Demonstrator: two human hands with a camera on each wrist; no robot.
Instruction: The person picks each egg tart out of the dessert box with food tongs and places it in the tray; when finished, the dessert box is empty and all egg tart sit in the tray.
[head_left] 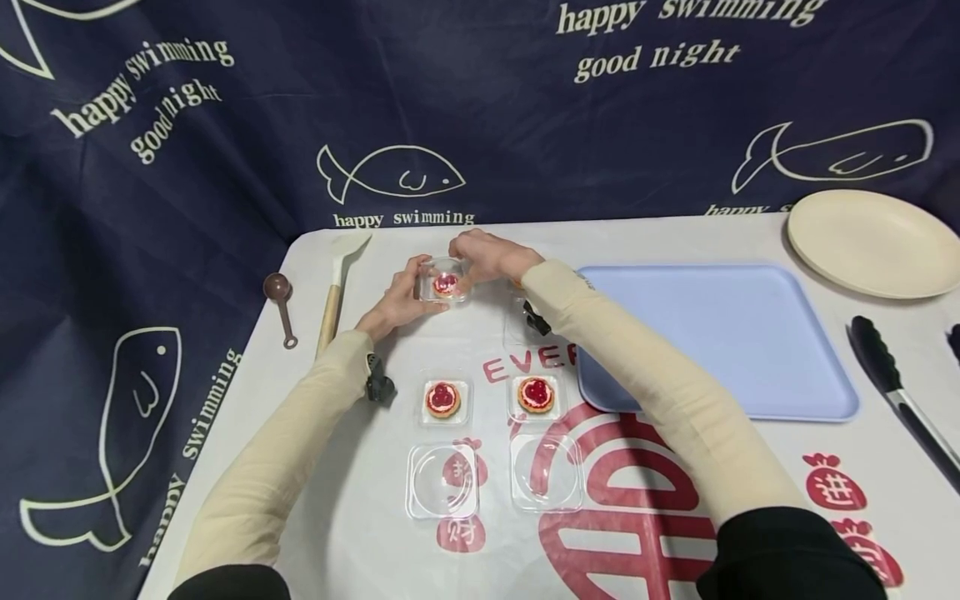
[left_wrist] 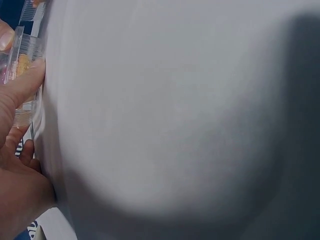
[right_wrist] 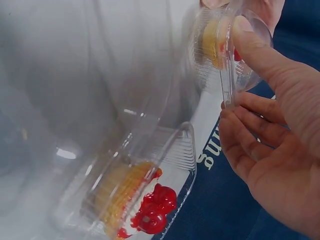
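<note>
A clear plastic box (head_left: pixel 427 287) with a cherry-topped tart (head_left: pixel 446 285) inside stands at the far left of the group, its domed lid (right_wrist: pixel 257 75) over the tart. My left hand (head_left: pixel 401 302) grips the box from its left side, thumb along the front. From the right, my right hand (head_left: pixel 491 257) pinches the rim, thumb on the near side and fingers behind. Whether the lid is fully pressed down I cannot tell. Beside it, partly hidden by the right wrist, another tart (right_wrist: pixel 150 200) sits in an open box. Two nearer tarts (head_left: pixel 442 400) lie in boxes whose lids (head_left: pixel 442 481) are folded open.
A blue tray (head_left: pixel 720 342) lies to the right under the right forearm. Beyond it are a cream plate (head_left: pixel 873 242) and black-tipped tongs (head_left: pixel 877 354). At left lie a spatula (head_left: pixel 330 312) and a brown measuring spoon (head_left: pixel 278 288). A dark printed cloth (head_left: pixel 525 125) hangs behind the table.
</note>
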